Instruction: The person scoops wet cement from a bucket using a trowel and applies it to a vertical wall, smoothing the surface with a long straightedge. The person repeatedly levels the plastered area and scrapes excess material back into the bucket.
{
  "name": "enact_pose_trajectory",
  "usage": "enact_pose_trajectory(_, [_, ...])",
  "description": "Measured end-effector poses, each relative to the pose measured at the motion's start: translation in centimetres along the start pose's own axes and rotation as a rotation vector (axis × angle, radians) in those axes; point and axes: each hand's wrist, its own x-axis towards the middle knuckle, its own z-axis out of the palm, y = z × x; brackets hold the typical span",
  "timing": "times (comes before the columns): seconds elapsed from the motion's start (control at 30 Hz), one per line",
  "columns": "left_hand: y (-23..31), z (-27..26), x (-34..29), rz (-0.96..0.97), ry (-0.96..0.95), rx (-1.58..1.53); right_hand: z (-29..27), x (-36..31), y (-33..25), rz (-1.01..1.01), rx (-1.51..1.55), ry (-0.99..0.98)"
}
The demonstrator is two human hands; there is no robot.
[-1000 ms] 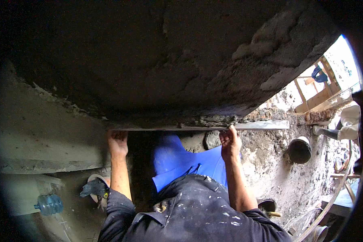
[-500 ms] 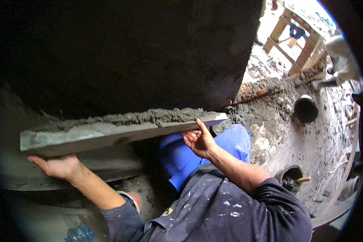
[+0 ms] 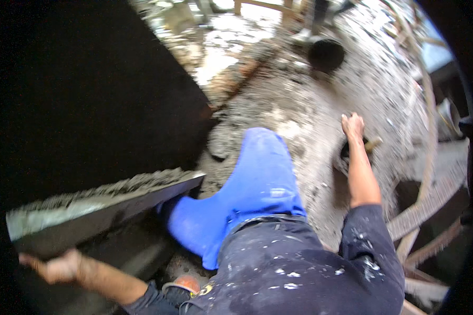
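Note:
A long pale board (image 3: 105,214), heaped with grey mortar (image 3: 121,185) along its upper side, lies against the base of a dark wall at the left. My left hand (image 3: 55,266) is at the board's near left end, palm up and fingers stretched out flat by its lower edge. My right hand (image 3: 353,126) is off the board, out over a dark bucket (image 3: 342,163) on the right. A wooden handle (image 3: 373,144) sticks out of that bucket. Motion blurs the right fingers, and whether they touch anything is unclear.
The dark wall (image 3: 105,100) fills the upper left, its corner near my blue-trousered knee. A second dark bucket (image 3: 326,54) lies farther off on the rough, mortar-spattered ground. Curved wooden strips (image 3: 431,194) and a pale hose-like length (image 3: 430,115) run along the right.
My right hand has let go of the board's right end and swung right to the bucket. The view has turned right. My left hand remains at the board's left end.

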Motion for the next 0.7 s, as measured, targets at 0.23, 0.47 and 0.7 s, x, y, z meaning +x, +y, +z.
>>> enact_pose_trajectory(0.23, [-0.6, 1.3, 0.4, 0.046, -0.095, 0.033, -1.1, 1.6, 15.0, 0.202, -0.435, -0.26])
enact_pose_trajectory(0.47, [-0.5, 1.0, 0.2, 0.058, 0.063, 0.101, 0.9, 5.6, 19.7, 0.059, -0.388, -0.225])
enact_pose_trajectory(0.7, [0.1, 2.9, -3.1, -0.043, -0.093, 0.005, 2.2, 4.4, 17.3, -0.133, -0.925, -0.656])
